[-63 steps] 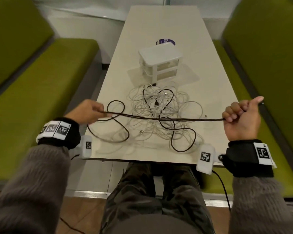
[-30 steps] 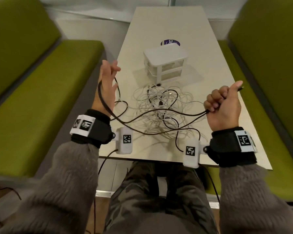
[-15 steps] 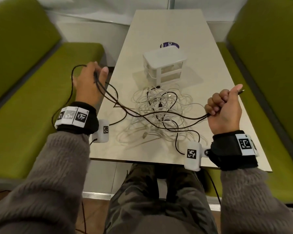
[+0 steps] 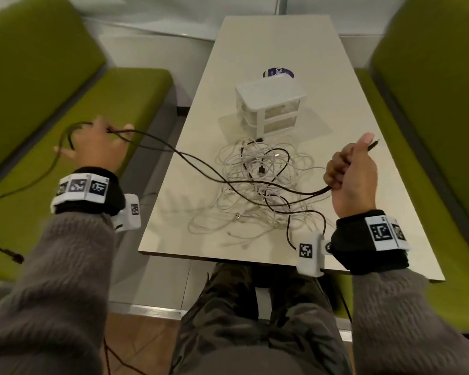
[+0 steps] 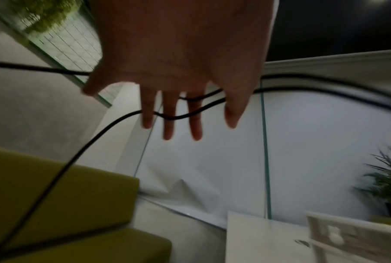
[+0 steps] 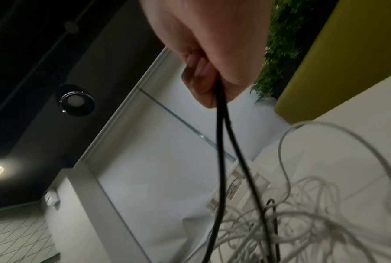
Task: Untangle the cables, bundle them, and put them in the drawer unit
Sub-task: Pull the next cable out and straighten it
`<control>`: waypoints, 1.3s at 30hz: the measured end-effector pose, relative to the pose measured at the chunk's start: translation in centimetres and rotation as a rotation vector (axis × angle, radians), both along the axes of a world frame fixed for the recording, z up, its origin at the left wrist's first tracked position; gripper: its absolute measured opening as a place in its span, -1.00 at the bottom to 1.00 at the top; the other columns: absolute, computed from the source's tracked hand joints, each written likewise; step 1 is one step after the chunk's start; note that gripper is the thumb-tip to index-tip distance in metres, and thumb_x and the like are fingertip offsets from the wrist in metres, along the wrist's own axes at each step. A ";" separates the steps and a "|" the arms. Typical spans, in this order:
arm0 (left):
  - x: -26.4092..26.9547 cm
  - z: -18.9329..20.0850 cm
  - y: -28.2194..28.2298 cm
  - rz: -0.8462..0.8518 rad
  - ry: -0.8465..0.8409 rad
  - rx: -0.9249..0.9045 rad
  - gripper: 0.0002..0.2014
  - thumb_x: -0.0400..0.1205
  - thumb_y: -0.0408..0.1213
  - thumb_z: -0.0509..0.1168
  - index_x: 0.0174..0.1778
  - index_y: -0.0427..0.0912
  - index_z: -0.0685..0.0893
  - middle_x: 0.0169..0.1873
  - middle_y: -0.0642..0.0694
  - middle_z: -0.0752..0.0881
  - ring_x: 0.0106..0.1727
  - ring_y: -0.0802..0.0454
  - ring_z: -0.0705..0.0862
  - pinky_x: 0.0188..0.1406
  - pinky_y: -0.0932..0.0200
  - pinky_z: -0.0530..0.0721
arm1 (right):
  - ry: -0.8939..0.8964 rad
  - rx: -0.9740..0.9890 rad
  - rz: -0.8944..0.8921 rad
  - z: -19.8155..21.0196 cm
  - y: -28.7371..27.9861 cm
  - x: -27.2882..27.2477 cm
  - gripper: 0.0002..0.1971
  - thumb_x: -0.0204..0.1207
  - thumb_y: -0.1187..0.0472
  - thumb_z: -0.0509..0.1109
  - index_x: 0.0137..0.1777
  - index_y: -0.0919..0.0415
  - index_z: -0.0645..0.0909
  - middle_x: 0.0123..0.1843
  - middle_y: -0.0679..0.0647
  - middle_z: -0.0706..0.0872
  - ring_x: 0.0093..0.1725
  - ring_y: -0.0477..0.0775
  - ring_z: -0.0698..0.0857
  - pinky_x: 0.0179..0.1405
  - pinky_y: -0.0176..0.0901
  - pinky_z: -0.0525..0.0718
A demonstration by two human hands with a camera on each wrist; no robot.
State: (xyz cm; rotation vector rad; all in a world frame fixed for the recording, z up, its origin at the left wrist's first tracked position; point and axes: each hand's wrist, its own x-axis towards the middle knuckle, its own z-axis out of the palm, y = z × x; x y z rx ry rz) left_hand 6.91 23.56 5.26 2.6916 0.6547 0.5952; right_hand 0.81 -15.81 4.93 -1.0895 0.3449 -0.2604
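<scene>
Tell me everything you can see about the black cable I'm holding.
The black cable is thin, dark and flexible. The right hand grips two strands in a fist, one end poking out past the thumb. It runs slack across the white cables on the table to the left hand, draped over its straight fingers, then hangs toward the green bench.

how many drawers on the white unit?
2 visible in the white plastic drawer unit on the pale table: an upper drawer and a lower drawer, stacked, both closed. Only one side shows.
</scene>
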 end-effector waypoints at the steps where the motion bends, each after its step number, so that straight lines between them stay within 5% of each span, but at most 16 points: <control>1: 0.0 -0.8 -0.4 0.020 0.062 -0.034 -0.60 0.56 0.14 0.23 0.07 -0.13 0.58 0.18 -0.39 0.60 0.35 -0.39 0.45 0.37 -0.54 0.20 | 0.000 0.003 0.016 -0.1 0.5 0.1 -0.50 0.69 -0.23 -0.01 -0.42 0.04 0.19 -0.55 -0.09 0.15 -0.55 -0.08 0.08 -0.65 -0.29 0.04; 5: -0.4 -4.9 -0.7 -0.022 0.319 -0.198 -0.74 0.58 -0.07 0.34 0.04 -0.17 0.58 0.09 -0.34 0.67 0.16 -0.37 0.60 0.12 -0.12 0.55 | 0.009 0.024 0.007 -0.5 0.3 0.0 -0.49 0.69 -0.23 -0.02 -0.42 0.05 0.19 -0.56 -0.10 0.17 -0.57 -0.10 0.11 -0.67 -0.29 0.07; 7: -0.4 -6.3 -0.6 -0.088 0.484 -0.251 -0.80 0.58 -0.34 0.33 0.11 -0.19 0.58 0.18 -0.34 0.66 0.17 -0.33 0.61 0.14 -0.08 0.56 | 0.013 0.046 -0.029 -0.8 -0.5 -0.1 -0.49 0.70 -0.23 -0.02 -0.42 0.05 0.20 -0.57 -0.10 0.18 -0.59 -0.11 0.14 -0.67 -0.29 0.08; 9: -0.6 -6.7 -1.4 -0.172 0.626 -0.193 -0.62 0.57 -0.52 0.23 0.28 -0.12 0.52 0.26 -0.30 0.60 0.17 -0.32 0.61 0.12 -0.07 0.62 | 0.011 0.068 -0.076 -0.8 -1.3 -0.4 -0.48 0.70 -0.22 -0.02 -0.43 0.06 0.20 -0.58 -0.10 0.18 -0.59 -0.10 0.14 -0.66 -0.27 0.09; 12: -0.5 -6.1 -4.0 -0.254 0.786 -0.148 -0.56 0.57 -0.58 0.14 0.29 -0.04 0.47 0.25 -0.23 0.56 0.03 -0.28 0.68 -0.05 -0.07 0.72 | -0.006 0.095 -0.136 -0.7 -2.2 -0.7 -0.47 0.70 -0.23 -0.02 -0.44 0.06 0.20 -0.57 -0.09 0.17 -0.58 -0.09 0.13 -0.65 -0.25 0.07; 14: -0.2 -5.1 -6.2 -0.293 0.826 -0.040 -0.48 0.56 -0.55 0.10 0.40 -0.01 0.47 0.38 -0.23 0.50 0.15 -0.25 0.65 0.11 -0.10 0.69 | -0.020 0.101 -0.153 -0.7 -2.6 -0.8 -0.47 0.70 -0.22 -0.02 -0.45 0.06 0.20 -0.57 -0.08 0.17 -0.57 -0.08 0.12 -0.65 -0.25 0.07; 17: 0.0 -3.7 -10.5 -0.416 0.627 0.067 -0.58 0.57 -0.43 0.12 0.29 0.03 0.57 0.32 -0.15 0.57 0.23 -0.19 0.59 0.18 0.02 0.58 | -0.028 0.089 -0.155 -0.6 -2.7 -0.9 -0.47 0.70 -0.22 -0.03 -0.44 0.06 0.19 -0.57 -0.08 0.16 -0.58 -0.08 0.11 -0.67 -0.26 0.08; 20: 0.2 -3.4 -15.5 -0.714 0.350 -0.164 -0.84 0.61 -0.31 0.22 -0.02 -0.01 0.66 -0.01 -0.11 0.69 -0.02 -0.06 0.63 -0.02 0.15 0.56 | -0.028 0.094 -0.135 -0.7 -2.5 -0.9 -0.48 0.71 -0.21 -0.02 -0.44 0.06 0.19 -0.57 -0.08 0.16 -0.58 -0.08 0.11 -0.67 -0.27 0.08; 22: 1.1 -4.1 -18.1 -0.799 0.297 -0.214 -0.90 0.62 -0.27 0.26 -0.06 -0.08 0.69 -0.05 -0.10 0.71 -0.08 0.01 0.61 -0.05 0.19 0.52 | -0.024 0.099 -0.125 -0.8 -2.2 -1.0 -0.47 0.71 -0.21 -0.02 -0.44 0.06 0.18 -0.58 -0.08 0.16 -0.58 -0.08 0.11 -0.66 -0.27 0.08; 28: 4.3 -7.5 -21.8 -0.724 0.126 -0.312 -0.88 0.57 -0.40 0.28 -0.11 -0.29 0.72 -0.06 -0.25 0.65 0.00 -0.12 0.60 -0.02 0.22 0.44 | -0.011 0.105 -0.098 -1.0 -1.8 -1.1 -0.48 0.70 -0.21 0.00 -0.44 0.06 0.19 -0.57 -0.08 0.16 -0.59 -0.09 0.12 -0.66 -0.28 0.09; 33: 6.0 -8.0 -22.3 -0.611 -0.083 -0.428 -0.88 0.60 -0.40 0.20 -0.07 -0.37 0.61 -0.19 -0.20 0.53 -0.20 -0.06 0.49 -0.15 0.15 0.46 | 0.018 0.117 -0.067 -1.7 -1.6 -0.9 -0.50 0.70 -0.18 0.06 -0.43 0.05 0.21 -0.57 -0.09 0.17 -0.59 -0.11 0.11 -0.66 -0.27 0.05; 36: 7.6 -7.8 -21.7 -0.649 0.085 -0.513 -0.86 0.64 -0.42 0.14 -0.01 -0.29 0.61 -0.20 -0.16 0.58 -0.37 -0.03 0.55 -0.50 0.24 0.58 | 0.051 0.101 -0.055 -2.3 -1.6 -0.8 -0.55 0.72 0.01 0.16 -0.43 0.06 0.21 -0.58 -0.10 0.20 -0.61 -0.13 0.13 -0.67 -0.29 0.07; 39: 8.8 -7.4 -21.4 -0.841 0.379 -0.249 -0.89 0.61 -0.36 0.27 -0.05 -0.23 0.71 -0.27 -0.12 0.63 -0.46 0.09 0.53 -0.59 0.38 0.49 | 0.069 0.097 -0.039 -2.9 -1.3 -0.4 -0.60 0.69 0.16 0.20 -0.40 0.08 0.22 -0.59 -0.11 0.23 -0.63 -0.15 0.17 -0.69 -0.32 0.13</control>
